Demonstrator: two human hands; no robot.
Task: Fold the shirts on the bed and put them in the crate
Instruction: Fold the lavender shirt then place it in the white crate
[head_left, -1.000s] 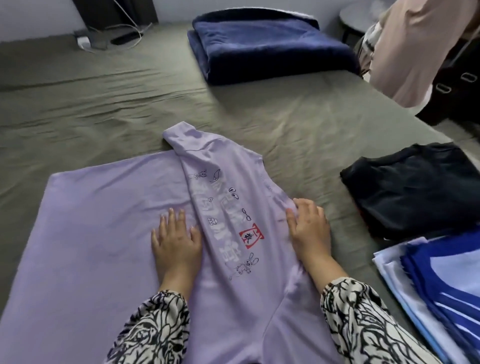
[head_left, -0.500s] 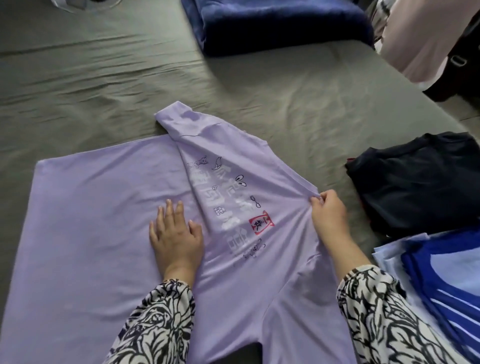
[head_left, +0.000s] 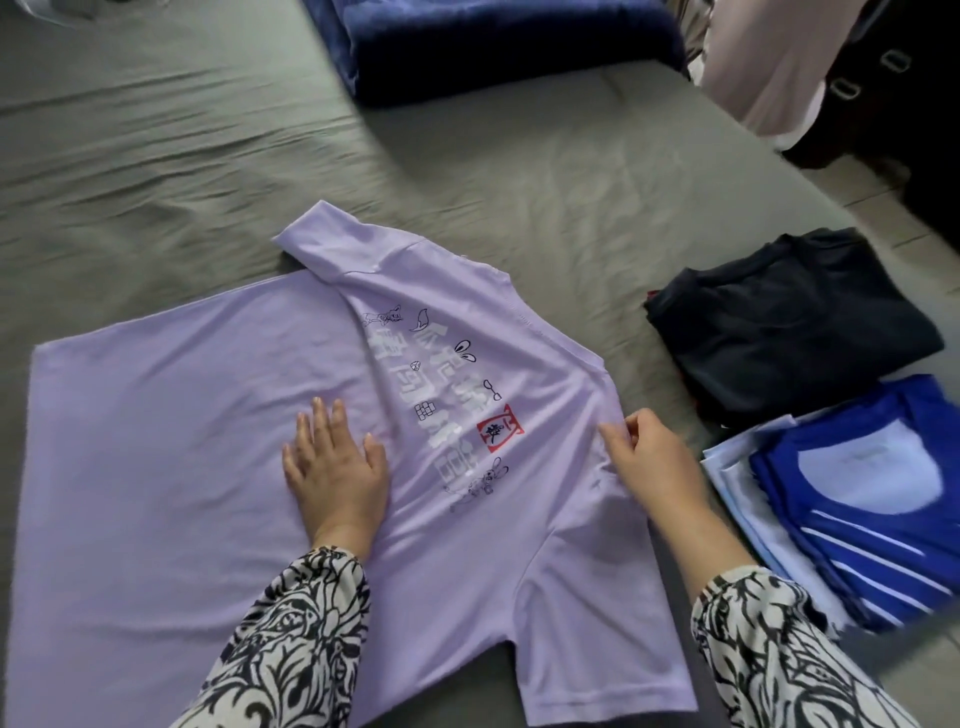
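A lilac T-shirt (head_left: 171, 415) lies spread on the grey-green bed (head_left: 156, 171), one side folded over so a strip with white print and a red mark faces up. My left hand (head_left: 337, 467) rests flat on the shirt, fingers straight, just left of the fold. My right hand (head_left: 649, 457) pinches the cloth at the shirt's right edge, near the sleeve seam. At the right bed edge lie a folded dark shirt (head_left: 789, 322) and a folded blue and white shirt (head_left: 857, 499). No crate is in view.
A folded navy blanket (head_left: 509, 47) lies at the far side of the bed. A person in pale pink clothing (head_left: 763, 67) stands at the upper right, beside dark furniture with handles (head_left: 893, 78). Bare sheet stretches across the left and middle.
My right hand went from lying flat on the shirt to pinching its right edge and has drawn the cloth slightly outward. My left hand has stayed flat in place.
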